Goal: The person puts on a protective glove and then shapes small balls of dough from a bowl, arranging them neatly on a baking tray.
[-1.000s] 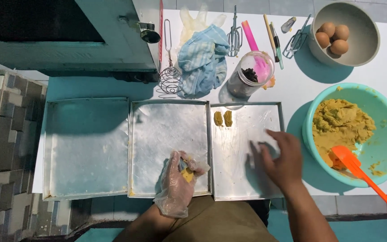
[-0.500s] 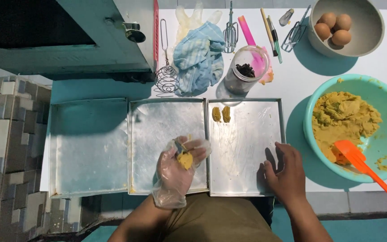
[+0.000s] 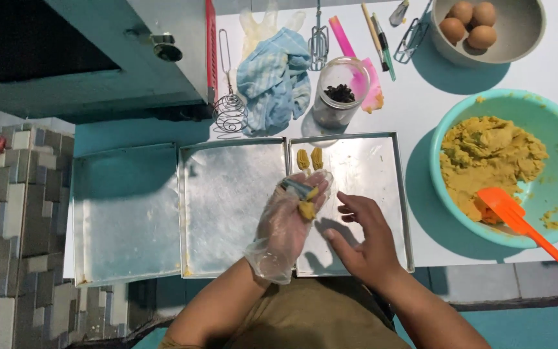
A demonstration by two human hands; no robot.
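Yellow dough piece lies lengthwise along palm.

Left hand seen in clear plastic glove, palm turned up, fingers loosely curled toward far side, raised near centre of scene. Left forearm angled in from near edge, bare below glove cuff. Right hand bare, held just right of left hand, palm down, fingers bent and pointed left toward gloved palm, thumb spread. Right forearm extended from near right corner. Hands close together, not quite touching.
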